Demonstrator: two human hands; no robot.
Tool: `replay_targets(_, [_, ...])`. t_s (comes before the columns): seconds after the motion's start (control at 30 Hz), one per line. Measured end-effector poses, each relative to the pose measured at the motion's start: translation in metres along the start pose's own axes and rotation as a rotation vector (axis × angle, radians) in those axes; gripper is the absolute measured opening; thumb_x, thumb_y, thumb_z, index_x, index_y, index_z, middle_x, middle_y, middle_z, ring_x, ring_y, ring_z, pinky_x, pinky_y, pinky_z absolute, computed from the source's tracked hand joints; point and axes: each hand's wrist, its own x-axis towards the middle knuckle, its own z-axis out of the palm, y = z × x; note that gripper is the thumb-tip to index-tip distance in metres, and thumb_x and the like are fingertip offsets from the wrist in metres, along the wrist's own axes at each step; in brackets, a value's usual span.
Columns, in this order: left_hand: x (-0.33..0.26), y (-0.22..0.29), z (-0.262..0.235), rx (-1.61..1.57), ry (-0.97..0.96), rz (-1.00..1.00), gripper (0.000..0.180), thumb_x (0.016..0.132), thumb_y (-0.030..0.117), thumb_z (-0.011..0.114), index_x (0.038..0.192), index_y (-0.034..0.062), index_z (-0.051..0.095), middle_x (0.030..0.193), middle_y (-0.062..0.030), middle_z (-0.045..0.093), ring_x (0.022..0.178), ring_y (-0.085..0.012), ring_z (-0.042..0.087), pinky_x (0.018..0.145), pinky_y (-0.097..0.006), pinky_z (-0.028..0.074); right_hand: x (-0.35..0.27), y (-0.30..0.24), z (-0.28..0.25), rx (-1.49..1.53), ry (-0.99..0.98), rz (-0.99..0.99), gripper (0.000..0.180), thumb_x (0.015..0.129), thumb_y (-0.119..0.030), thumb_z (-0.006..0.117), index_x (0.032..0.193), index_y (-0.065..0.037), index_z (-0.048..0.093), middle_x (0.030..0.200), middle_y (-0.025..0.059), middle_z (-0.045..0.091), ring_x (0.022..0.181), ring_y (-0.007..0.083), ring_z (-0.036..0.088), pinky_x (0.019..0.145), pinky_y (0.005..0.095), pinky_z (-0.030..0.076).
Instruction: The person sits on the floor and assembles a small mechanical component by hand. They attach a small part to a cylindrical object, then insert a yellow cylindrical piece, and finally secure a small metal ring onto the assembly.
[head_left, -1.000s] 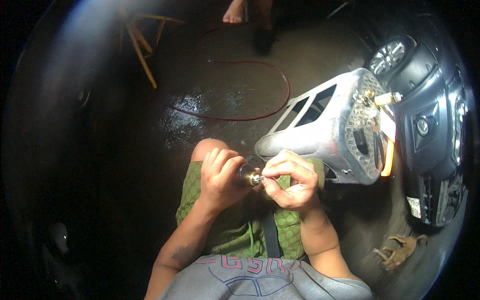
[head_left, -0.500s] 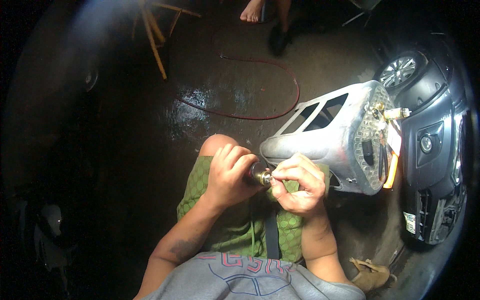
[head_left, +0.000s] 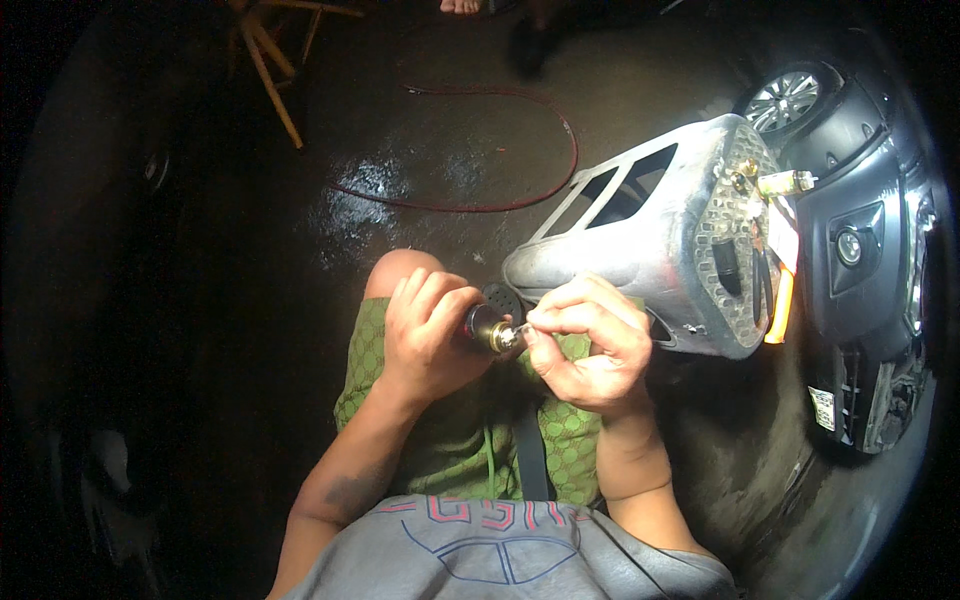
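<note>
My left hand (head_left: 428, 335) is wrapped around a dark cylinder (head_left: 480, 325) over my lap. A brass-coloured collar (head_left: 502, 335) with a shiny metal tip shows at the cylinder's right end. Close to that tip, the thumb and fingers of my right hand (head_left: 595, 345) are pinched on a small, thin, silvery bit (head_left: 524, 329). That bit is too small to name, and my fingers hide part of it. Most of the cylinder lies within my left palm.
On my right stands a grey plastic stool (head_left: 640, 235). Its top carries a small bottle (head_left: 785, 183), brass-coloured parts, dark tools and an orange-handled item (head_left: 781, 315). Beyond are a grey car (head_left: 850, 270), a red hose (head_left: 480, 209) and yellow trestle legs (head_left: 270, 85). Another person's foot (head_left: 462, 6) shows at the top.
The whole view has shifted, so the stool, hose and trestle sit higher. My right fingertips have drawn slightly away from the metal tip. A tan dog at lower right is no longer visible.
</note>
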Motion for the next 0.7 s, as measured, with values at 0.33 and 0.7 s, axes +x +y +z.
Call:
replay_targets(0.33, [-0.0023,-0.0009,-0.0017,-0.062,-0.014,-0.041,0.040,0.057,0.012,0.083,0.091,0.0065,0.063,0.089,-0.0084,0.061,0.077,-0.0289,0.058,0.067,-0.040,0.045,-0.0008,-0.0008,0.0045,-0.013,-0.094,-0.023,0.021,0.070,0.008,0.075,0.087,-0.003,0.066,0.080,0.0097,0.066,0.066,0.0257,0.062,0.060,0.0349,0.050])
replay_targets(0.7, [0.0000,-0.0002,-0.0051,-0.055,-0.026,-0.030,0.047,0.051,0.012,0.085,0.093,0.0075,0.064,0.089,-0.0074,0.062,0.078,-0.0283,0.058,0.067,-0.040,0.043,0.0020,-0.0045,0.0063,-0.034,-0.089,-0.051,0.020,0.071,0.006,0.077,0.087,-0.002,0.068,0.080,0.0097,0.067,0.067,0.0247,0.062,0.061,0.0338,0.050])
